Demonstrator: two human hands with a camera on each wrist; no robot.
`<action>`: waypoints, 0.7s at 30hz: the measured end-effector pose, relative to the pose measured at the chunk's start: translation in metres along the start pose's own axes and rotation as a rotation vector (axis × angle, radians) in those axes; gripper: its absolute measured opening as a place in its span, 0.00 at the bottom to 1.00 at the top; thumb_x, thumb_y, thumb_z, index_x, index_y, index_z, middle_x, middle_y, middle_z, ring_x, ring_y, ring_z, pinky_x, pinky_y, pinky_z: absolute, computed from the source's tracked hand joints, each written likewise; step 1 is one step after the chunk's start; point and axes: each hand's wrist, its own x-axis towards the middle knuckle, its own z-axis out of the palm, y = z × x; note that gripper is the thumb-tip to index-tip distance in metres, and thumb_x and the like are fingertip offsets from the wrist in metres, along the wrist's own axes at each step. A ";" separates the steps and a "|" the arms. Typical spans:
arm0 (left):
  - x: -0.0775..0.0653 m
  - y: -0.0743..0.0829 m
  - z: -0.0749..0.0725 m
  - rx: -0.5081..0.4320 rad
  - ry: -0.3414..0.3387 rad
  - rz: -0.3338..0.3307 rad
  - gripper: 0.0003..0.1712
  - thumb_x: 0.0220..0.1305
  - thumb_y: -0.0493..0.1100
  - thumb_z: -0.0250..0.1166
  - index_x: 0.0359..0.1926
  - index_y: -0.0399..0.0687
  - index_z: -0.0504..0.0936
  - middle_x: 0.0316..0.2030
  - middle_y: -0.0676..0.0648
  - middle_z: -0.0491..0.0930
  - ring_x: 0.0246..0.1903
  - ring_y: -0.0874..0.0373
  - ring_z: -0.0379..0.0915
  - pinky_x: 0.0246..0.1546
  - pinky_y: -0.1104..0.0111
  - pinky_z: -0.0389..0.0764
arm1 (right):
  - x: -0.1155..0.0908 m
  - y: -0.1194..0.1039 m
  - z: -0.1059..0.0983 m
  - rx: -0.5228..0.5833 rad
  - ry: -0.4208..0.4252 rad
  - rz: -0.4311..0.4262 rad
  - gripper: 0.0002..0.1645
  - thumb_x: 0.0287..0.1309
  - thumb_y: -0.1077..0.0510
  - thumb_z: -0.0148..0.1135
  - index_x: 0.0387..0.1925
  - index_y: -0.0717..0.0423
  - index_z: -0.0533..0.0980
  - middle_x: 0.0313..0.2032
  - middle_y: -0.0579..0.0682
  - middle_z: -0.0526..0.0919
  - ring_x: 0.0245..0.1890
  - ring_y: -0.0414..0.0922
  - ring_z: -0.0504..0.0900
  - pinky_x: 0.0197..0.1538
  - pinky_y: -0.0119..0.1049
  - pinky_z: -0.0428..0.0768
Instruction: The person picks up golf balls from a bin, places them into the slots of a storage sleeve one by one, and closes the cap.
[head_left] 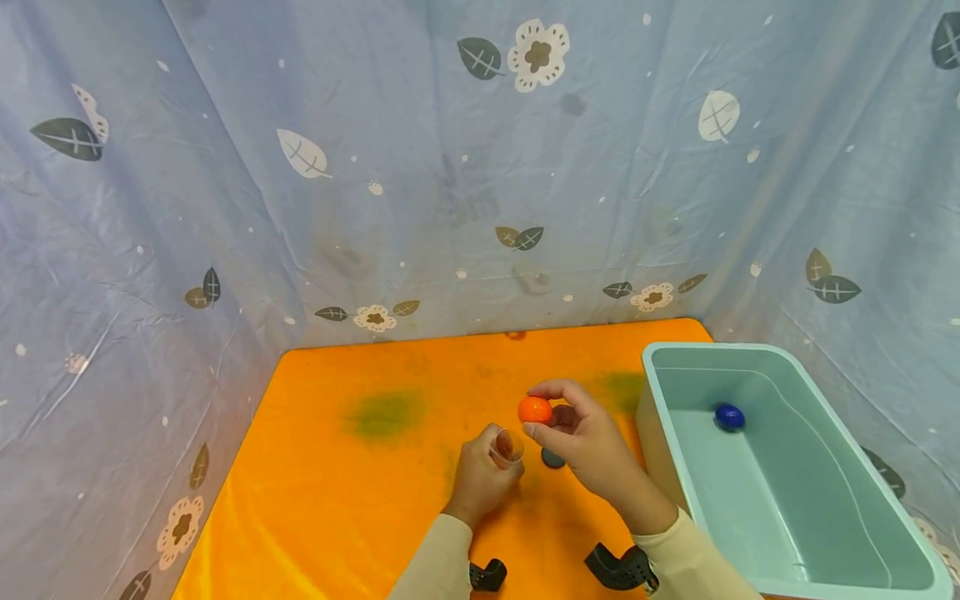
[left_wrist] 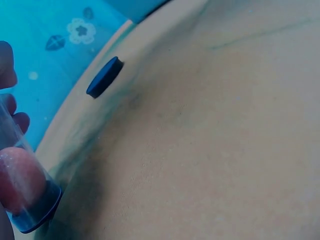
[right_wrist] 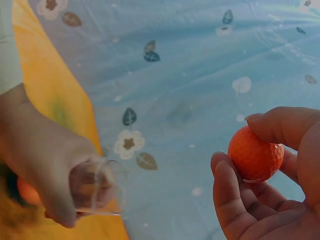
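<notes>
My left hand [head_left: 481, 473] grips a clear plastic tube [head_left: 507, 447], its open mouth facing up. In the left wrist view an orange-red ball [left_wrist: 20, 177] lies inside at the tube's dark bottom end [left_wrist: 39, 212]. My right hand [head_left: 600, 450] pinches an orange golf ball [head_left: 535, 409] between thumb and fingers, above and just right of the tube's mouth. Dimples on this golf ball [right_wrist: 256, 154] show in the right wrist view. A round black cap [head_left: 552, 458] lies on the table below the right hand.
A pale green bin [head_left: 667, 433] stands at the right of the orange-covered table [head_left: 330, 483], with a dark blue ball [head_left: 729, 417] inside. Blue patterned curtains [head_left: 420, 167] enclose the back and sides. Each wrist bears a black strap mount [head_left: 618, 568].
</notes>
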 end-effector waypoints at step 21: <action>0.000 -0.001 0.000 0.048 0.023 0.036 0.22 0.50 0.34 0.82 0.38 0.53 0.77 0.25 0.60 0.73 0.24 0.64 0.67 0.27 0.70 0.74 | 0.007 0.062 0.029 -0.014 0.007 0.112 0.23 0.64 0.67 0.77 0.59 0.60 0.81 0.53 0.56 0.80 0.33 0.51 0.75 0.36 0.34 0.78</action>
